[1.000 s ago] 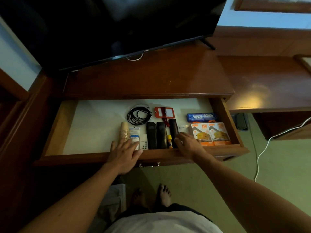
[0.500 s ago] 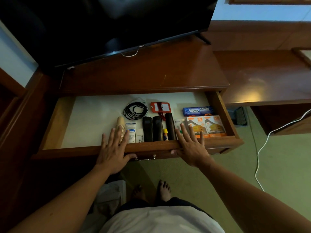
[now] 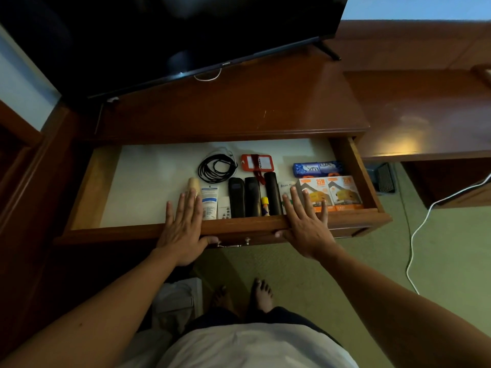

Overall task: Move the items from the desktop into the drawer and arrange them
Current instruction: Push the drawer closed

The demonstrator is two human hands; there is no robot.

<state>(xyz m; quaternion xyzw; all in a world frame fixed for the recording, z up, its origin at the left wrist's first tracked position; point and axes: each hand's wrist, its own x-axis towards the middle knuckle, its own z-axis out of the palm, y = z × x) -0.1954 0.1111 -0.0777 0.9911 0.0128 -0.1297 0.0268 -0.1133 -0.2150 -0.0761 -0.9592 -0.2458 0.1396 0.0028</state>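
Note:
The wooden drawer point(image 3: 111, 232) stands pulled out below the desktop point(image 3: 228, 112). Along its front lie a stack of paper cups point(image 3: 193, 185), a white tube point(image 3: 209, 201), black remotes point(image 3: 236, 196), a small yellow stick point(image 3: 265, 205) and two orange boxes point(image 3: 330, 191). Behind them are a coiled black cable point(image 3: 216, 168), a red tag point(image 3: 256, 162) and blue soap boxes point(image 3: 317, 168). My left hand point(image 3: 183, 232) and my right hand point(image 3: 305, 227) lie flat with straight fingers over the drawer's front edge, thumbs against its face.
A black television point(image 3: 170, 35) stands at the back of the desktop. A lower wooden surface point(image 3: 425, 115) extends to the right. A white cord point(image 3: 414, 235) trails over the green floor. My bare feet point(image 3: 261, 294) are below the drawer.
Both hands left the items inside the drawer and came back to its front edge, fingers spread flat. The drawer looks slightly less far out than one second ago.

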